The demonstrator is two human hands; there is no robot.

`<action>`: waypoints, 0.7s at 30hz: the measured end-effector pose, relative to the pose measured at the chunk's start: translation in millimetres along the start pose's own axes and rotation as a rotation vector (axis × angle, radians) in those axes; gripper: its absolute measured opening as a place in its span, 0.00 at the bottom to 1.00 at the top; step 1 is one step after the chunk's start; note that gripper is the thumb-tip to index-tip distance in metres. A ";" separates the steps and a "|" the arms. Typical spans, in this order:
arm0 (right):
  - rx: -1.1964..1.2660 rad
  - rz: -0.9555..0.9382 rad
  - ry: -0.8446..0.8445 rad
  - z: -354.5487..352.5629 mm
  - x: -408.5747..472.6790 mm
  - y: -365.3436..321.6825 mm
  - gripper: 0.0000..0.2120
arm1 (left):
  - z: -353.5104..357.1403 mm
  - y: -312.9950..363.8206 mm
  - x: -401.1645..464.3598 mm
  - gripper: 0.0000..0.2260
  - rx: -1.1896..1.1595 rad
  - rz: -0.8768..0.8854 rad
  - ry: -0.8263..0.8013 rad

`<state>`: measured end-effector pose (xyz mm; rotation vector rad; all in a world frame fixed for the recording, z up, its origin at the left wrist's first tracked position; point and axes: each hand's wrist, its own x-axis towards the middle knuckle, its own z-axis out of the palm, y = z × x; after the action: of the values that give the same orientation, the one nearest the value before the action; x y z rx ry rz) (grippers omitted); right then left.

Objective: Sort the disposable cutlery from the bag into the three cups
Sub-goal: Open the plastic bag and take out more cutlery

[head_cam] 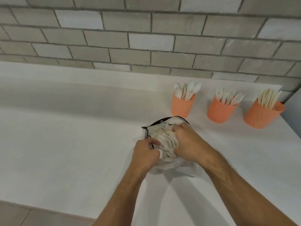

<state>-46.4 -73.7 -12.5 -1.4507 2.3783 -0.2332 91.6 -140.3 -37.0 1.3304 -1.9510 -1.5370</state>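
The bag [164, 128] lies on the white table [65, 128], its near part hidden under both hands. The left hand [145, 154] pinches the bag's left edge; the right hand [187, 142] curls its fingers into the cutlery [164, 137] inside. Far right stand three orange cups: spoons [183, 104], forks [221, 110], knives [262, 113]. The pieces in the bag blur together.

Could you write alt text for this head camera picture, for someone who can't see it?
A person's left hand and right hand grip a clear bag of pale disposable cutlery on a white counter. Beyond stand three orange cups, holding spoons, forks and knives.
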 end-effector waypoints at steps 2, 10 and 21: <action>-0.055 -0.013 -0.021 0.1 3.6 1.2 0.22 | -2.6 4.0 4.8 0.12 0.139 -0.008 0.081; -0.351 -0.028 -0.356 -14.0 8.4 -2.4 0.14 | -10.9 7.8 11.5 0.30 0.515 0.025 -0.015; -0.115 -0.039 -0.330 -3.7 17.9 19.3 0.16 | -12.0 4.6 6.3 0.43 0.640 0.039 -0.246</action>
<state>-71.3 -80.7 -18.9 -1.4583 2.1263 0.1281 94.9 -152.4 -30.3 1.3509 -2.7591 -1.1338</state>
